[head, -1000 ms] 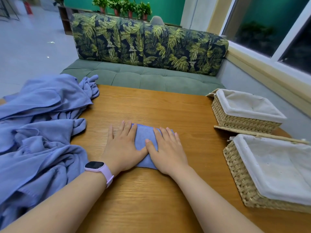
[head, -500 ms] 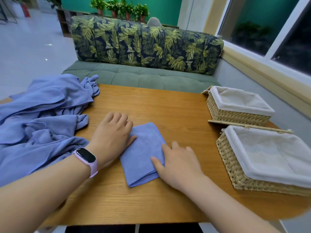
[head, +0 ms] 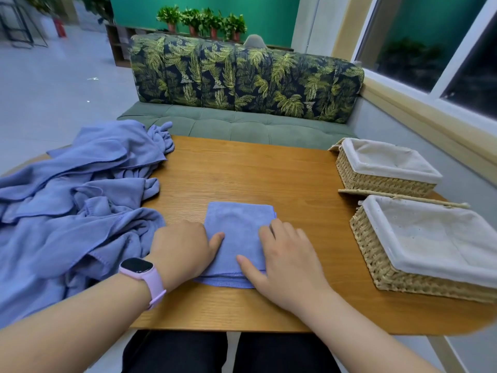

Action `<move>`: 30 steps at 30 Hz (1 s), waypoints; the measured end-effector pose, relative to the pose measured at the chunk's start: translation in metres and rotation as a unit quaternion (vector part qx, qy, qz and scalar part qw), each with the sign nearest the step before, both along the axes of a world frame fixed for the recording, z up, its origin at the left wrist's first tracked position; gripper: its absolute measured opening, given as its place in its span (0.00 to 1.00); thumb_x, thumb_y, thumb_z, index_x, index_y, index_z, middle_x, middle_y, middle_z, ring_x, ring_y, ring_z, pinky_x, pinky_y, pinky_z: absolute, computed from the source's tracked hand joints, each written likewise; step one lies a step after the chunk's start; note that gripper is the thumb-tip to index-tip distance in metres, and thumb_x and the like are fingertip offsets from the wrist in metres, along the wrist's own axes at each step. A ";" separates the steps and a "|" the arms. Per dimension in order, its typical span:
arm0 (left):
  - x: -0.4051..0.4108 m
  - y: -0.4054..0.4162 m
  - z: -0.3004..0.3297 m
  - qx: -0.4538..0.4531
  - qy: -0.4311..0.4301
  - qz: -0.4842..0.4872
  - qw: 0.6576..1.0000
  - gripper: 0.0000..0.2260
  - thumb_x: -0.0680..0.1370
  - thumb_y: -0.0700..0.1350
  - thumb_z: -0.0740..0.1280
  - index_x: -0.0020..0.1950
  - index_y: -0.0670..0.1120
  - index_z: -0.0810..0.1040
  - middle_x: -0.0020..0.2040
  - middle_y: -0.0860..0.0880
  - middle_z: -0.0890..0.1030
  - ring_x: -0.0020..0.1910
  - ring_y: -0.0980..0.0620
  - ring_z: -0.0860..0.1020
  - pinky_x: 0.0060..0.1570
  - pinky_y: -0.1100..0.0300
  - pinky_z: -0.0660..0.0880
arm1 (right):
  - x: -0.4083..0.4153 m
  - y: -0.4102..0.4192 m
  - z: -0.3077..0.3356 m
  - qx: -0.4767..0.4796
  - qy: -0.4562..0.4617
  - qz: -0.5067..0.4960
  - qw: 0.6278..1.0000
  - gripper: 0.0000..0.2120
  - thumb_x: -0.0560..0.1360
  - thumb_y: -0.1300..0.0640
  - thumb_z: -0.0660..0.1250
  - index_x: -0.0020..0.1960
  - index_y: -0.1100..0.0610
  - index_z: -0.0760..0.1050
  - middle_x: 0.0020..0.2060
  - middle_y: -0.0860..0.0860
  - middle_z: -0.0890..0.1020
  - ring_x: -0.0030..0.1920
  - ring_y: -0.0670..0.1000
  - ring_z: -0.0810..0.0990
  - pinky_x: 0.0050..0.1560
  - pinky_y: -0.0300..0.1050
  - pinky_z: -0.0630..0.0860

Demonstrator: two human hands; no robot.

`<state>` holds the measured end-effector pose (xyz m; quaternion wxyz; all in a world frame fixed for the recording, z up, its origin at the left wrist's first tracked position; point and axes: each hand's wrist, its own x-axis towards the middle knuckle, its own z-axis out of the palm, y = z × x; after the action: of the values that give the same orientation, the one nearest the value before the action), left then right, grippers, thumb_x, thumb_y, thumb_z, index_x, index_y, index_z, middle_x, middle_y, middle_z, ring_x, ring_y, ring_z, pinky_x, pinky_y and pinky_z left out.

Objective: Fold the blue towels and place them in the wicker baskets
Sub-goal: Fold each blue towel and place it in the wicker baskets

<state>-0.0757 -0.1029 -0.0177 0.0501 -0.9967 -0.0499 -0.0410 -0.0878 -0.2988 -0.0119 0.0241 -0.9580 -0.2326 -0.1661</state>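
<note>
Nearest the camera, the person's dark-trousered legs (head: 228, 354) showed under the near edge of the light brown wooden table (head: 242, 173). At about 7 o'clock the left hand (head: 183, 249), with a pink-strapped smartwatch (head: 142, 275) on its wrist, gripped the left edge of the small folded blue microfibre towel (head: 238, 227), thumb lying on top and the fingers curled out of sight at the cloth's side. At about 5 o'clock the right hand (head: 285, 257) lay on the towel's right part, its thumb flat on the cloth and its fingers bent down over the right edge. The folded towel lay flat at the table's near centre, between the two hands. At 9 o'clock a loose heap of unfolded blue towels (head: 75, 205) covered the table's left side. At 3 o'clock stood a rectangular wicker basket with a white cloth liner (head: 376, 254); just beyond it, at 2 o'clock, a second lined wicker basket (head: 355, 173). At 12 o'clock stood a green bench sofa with a palm-leaf-print backrest (head: 242, 76), and behind it a row of potted green plants (head: 201, 20).
</note>
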 end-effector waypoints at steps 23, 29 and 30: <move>-0.007 0.030 -0.007 -0.341 0.014 -0.223 0.913 0.29 0.70 0.39 0.67 0.67 0.61 0.69 0.55 0.57 0.73 0.54 0.58 0.75 0.55 0.58 0.74 | -0.003 0.019 -0.025 0.039 0.072 0.072 0.994 0.21 0.69 0.46 0.59 0.59 0.52 0.73 0.54 0.48 0.76 0.55 0.54 0.75 0.55 0.51 0.72; -0.001 0.038 -0.011 -0.320 -0.036 -0.203 0.925 0.14 0.71 0.55 0.66 0.57 0.60 0.79 0.45 0.57 0.70 0.42 0.58 0.74 0.45 0.53 0.74 | 0.000 0.006 -0.027 0.109 0.070 0.073 0.989 0.18 0.69 0.50 0.60 0.57 0.52 0.75 0.51 0.46 0.79 0.53 0.50 0.77 0.53 0.46 0.73; -0.001 0.040 -0.011 -0.330 -0.026 -0.199 0.922 0.13 0.71 0.56 0.68 0.55 0.60 0.80 0.45 0.57 0.71 0.42 0.58 0.74 0.46 0.53 0.74 | 0.001 0.003 -0.028 0.133 0.073 0.065 0.986 0.17 0.70 0.50 0.61 0.57 0.51 0.76 0.50 0.45 0.80 0.52 0.49 0.78 0.52 0.45 0.72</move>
<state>-0.0764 -0.0626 -0.0290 -0.2926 -0.9446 0.1372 -0.0573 -0.0866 -0.2960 -0.0395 0.1788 -0.9385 -0.2682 -0.1234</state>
